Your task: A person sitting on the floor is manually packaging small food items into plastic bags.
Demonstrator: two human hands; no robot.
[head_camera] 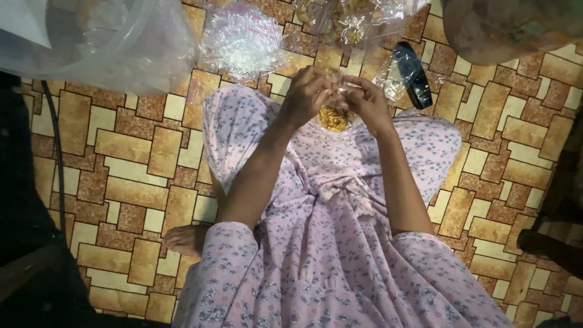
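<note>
Pink dress (340, 255) nearest; left hand (306, 97), right hand (364, 100) pinching small snack bag (333, 117) top, fingers narrow. Bag filled, seemingly not closed; bigger snack bag (352, 21) far.

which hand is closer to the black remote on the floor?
Right. The right hand pinches the small snack bag just left of the remote in the picture; the left hand holds the same bag farther away.

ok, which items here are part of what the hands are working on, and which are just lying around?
In hand:
left hand
right hand
small clear bag of yellow snack
big bag of the same snack

Lying about:
stack of empty clear bags
black remote
large plastic sheet
</note>
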